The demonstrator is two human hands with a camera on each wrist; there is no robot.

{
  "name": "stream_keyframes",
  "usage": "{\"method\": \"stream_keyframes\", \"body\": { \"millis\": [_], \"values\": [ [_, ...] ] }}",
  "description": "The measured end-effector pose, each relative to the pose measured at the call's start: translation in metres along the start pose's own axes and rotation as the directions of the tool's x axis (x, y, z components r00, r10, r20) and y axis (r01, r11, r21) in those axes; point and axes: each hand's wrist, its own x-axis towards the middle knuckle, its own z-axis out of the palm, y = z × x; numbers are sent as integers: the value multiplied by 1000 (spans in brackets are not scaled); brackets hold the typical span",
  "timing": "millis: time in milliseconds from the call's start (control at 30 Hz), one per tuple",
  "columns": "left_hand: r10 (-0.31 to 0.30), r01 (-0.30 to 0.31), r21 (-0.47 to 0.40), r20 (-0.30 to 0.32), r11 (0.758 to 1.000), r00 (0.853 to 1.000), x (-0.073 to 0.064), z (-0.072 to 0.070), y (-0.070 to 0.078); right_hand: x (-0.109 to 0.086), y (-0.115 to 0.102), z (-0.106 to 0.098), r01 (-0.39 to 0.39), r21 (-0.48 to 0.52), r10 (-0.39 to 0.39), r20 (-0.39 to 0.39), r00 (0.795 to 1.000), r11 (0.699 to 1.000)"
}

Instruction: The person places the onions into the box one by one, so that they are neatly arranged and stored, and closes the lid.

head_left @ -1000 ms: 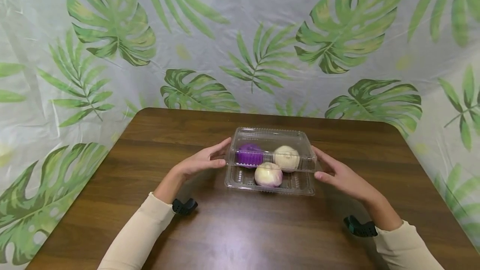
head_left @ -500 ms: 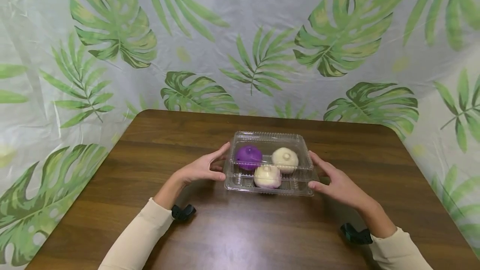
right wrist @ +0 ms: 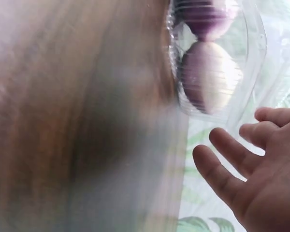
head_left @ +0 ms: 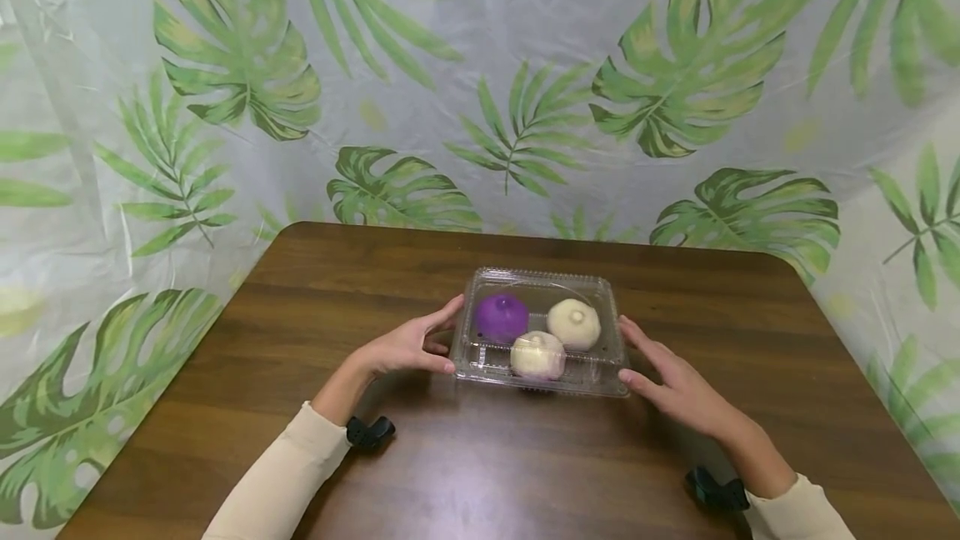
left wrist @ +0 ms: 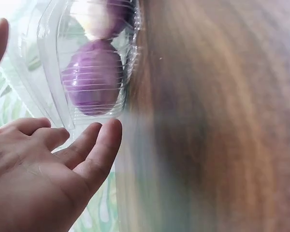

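Note:
A clear plastic clamshell container [head_left: 486,363] lies on the table in the head view, its hinged lid lowered over the base. Whether the front edge is snapped together I cannot tell. Through the plastic show a purple onion [head_left: 501,317] at back left, a pale onion [head_left: 574,324] at back right and another pale, purple-tinged onion [head_left: 537,355] in front. My left hand [head_left: 408,346] is at the container's left side, fingers spread, thumb by the front corner. Mirroring it, my right hand [head_left: 671,377] is at the right side, thumb against the front right corner. Both wrist views show relaxed fingers beside the plastic wall.
The brown wooden table [head_left: 480,473] has rounded far corners. Behind it hangs a pale curtain [head_left: 420,90] printed with green leaves. A dark wrist strap [head_left: 369,433] is on my left wrist, another [head_left: 716,490] on my right.
The container's raised lid has come down over the base and the onions. Both hands have lowered slightly alongside it, thumbs now nearer the front corners.

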Motion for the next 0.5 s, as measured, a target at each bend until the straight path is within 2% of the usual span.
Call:
{"method": "stream_keyframes", "body": {
  "millis": [167,300,433,500],
  "values": [
    [5,-5,22,-9,1000,1000,-2,4,-2,-3,1,4,-27,-33,27,-8,1000,999],
    [-26,23,-33,-93,999,995,-4,13,-1,-5,1,8,-75,-59,73,-37,997,995],
    [-94,71,-120,-204,990,974,-4,25,3,-5,-2,9,-122,-19,121,-56,991,992],
    [-174,144,-139,-238,980,955,-4,31,6,-5,-3,10,-141,18,141,-60,988,990]
  ]
}}
